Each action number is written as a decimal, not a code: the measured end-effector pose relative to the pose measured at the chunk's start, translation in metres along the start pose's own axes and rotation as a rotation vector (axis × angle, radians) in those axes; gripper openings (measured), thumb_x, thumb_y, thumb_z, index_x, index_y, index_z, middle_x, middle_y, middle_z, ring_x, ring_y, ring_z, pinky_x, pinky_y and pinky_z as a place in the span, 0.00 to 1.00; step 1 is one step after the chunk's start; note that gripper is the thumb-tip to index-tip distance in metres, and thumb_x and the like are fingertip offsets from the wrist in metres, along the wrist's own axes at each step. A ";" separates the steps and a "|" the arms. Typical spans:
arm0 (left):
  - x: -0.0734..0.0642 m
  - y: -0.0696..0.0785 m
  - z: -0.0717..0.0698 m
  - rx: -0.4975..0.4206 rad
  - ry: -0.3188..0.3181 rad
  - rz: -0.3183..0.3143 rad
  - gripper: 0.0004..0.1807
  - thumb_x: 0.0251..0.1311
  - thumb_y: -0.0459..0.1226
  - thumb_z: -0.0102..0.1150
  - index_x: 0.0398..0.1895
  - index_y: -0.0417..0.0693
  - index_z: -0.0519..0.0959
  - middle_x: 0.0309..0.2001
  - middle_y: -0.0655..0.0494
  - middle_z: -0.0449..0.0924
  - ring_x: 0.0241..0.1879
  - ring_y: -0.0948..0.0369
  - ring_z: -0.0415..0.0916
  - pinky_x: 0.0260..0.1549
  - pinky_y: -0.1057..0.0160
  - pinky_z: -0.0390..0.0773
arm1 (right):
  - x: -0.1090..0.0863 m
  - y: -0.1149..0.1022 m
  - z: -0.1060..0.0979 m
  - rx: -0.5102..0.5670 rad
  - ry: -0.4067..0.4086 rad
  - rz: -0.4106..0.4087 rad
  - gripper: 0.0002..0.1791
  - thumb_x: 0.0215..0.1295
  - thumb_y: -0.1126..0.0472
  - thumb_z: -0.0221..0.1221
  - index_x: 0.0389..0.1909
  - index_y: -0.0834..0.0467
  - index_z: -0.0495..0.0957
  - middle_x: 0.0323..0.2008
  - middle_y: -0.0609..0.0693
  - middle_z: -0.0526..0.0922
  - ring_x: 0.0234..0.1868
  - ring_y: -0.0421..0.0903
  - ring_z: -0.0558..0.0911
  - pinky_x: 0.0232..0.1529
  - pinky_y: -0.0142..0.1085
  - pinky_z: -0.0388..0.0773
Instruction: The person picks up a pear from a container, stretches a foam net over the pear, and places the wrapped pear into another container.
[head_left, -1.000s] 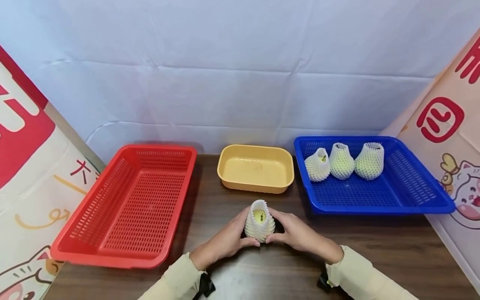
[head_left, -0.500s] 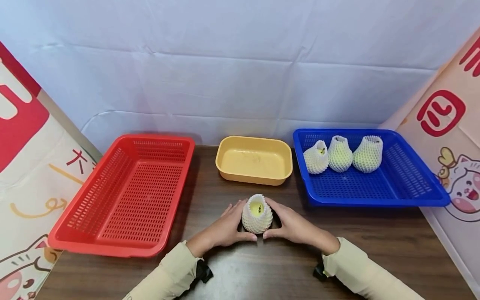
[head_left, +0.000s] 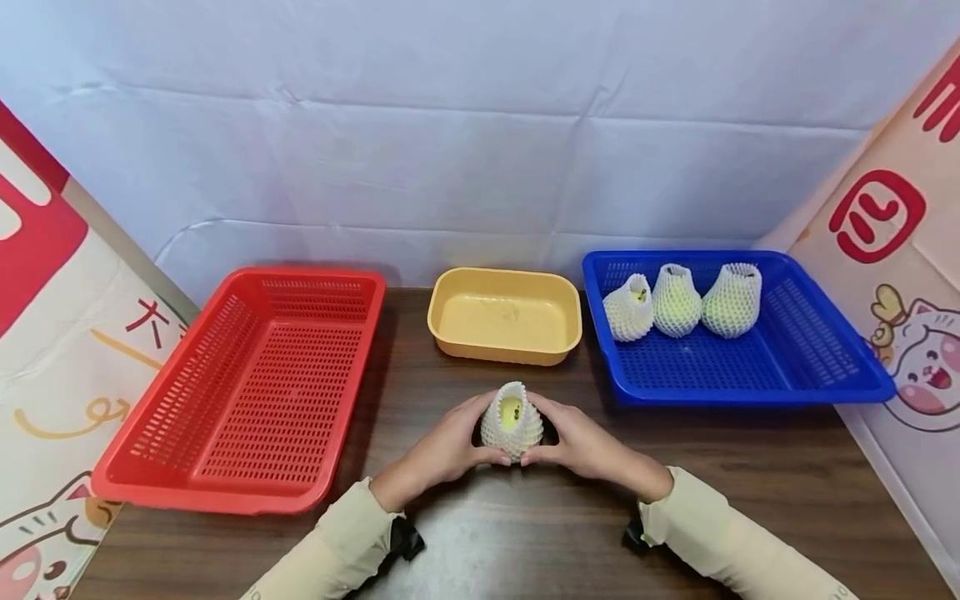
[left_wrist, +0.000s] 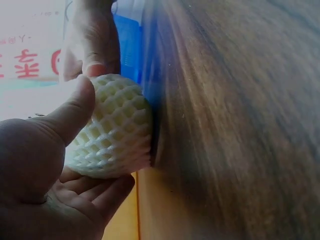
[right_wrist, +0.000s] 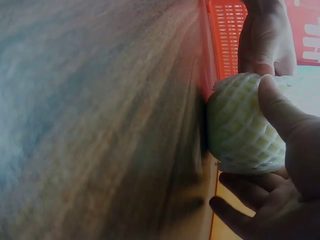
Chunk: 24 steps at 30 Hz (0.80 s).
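Observation:
In the head view a pale yellow pear in a white foam net [head_left: 512,433] stands at the near middle of the table, its dark stem showing through the net's open top. My left hand [head_left: 448,442] grips it from the left, thumb on the near side and fingers behind. From the right my right hand [head_left: 583,442] holds it the same way, both thumb tips almost meeting in front. The left wrist view has the netted pear [left_wrist: 112,130] between thumb and fingers, its base close to the wood. Curled fingers [right_wrist: 250,192] lie under its far side in the right wrist view.
A red basket [head_left: 232,500] stands at the left. Behind the hands sits a yellow tray [head_left: 504,346]. At the right, a blue basket [head_left: 750,394] holds three more netted pears [head_left: 677,302]. A pale cloth [head_left: 465,167] hangs behind the table.
Half a second ago the left fingers were spread a little off the net; now both hands wrap round it. The pear's net opening has shifted slightly. The head view has moved a little.

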<state>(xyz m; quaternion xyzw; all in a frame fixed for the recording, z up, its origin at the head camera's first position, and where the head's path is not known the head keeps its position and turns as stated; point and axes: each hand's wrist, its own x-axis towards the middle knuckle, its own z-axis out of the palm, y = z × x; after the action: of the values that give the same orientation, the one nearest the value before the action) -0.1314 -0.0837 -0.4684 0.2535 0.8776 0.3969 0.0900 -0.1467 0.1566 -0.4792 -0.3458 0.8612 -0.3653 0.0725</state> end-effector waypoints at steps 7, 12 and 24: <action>0.001 -0.005 0.004 0.024 -0.005 0.032 0.51 0.48 0.41 0.81 0.75 0.43 0.63 0.67 0.46 0.73 0.65 0.49 0.70 0.65 0.48 0.70 | 0.000 0.005 0.004 -0.027 -0.015 0.042 0.50 0.53 0.51 0.76 0.72 0.70 0.64 0.68 0.69 0.70 0.69 0.63 0.71 0.66 0.57 0.69; 0.000 -0.010 0.006 0.060 -0.021 0.020 0.49 0.49 0.42 0.80 0.74 0.44 0.64 0.67 0.47 0.74 0.65 0.47 0.67 0.66 0.45 0.67 | -0.001 0.007 0.007 -0.053 -0.010 0.054 0.50 0.55 0.51 0.76 0.72 0.70 0.63 0.69 0.71 0.67 0.70 0.67 0.68 0.66 0.60 0.68; 0.001 -0.003 -0.004 0.016 -0.058 -0.025 0.54 0.50 0.45 0.80 0.76 0.36 0.60 0.72 0.41 0.66 0.71 0.48 0.64 0.69 0.47 0.65 | 0.000 -0.001 0.000 0.038 -0.012 0.033 0.50 0.56 0.46 0.74 0.72 0.66 0.62 0.63 0.60 0.77 0.61 0.53 0.77 0.61 0.53 0.75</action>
<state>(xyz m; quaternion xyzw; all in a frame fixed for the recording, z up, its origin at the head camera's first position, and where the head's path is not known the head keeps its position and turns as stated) -0.1347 -0.0877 -0.4682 0.2546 0.8808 0.3811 0.1186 -0.1463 0.1556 -0.4786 -0.3323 0.8593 -0.3783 0.0900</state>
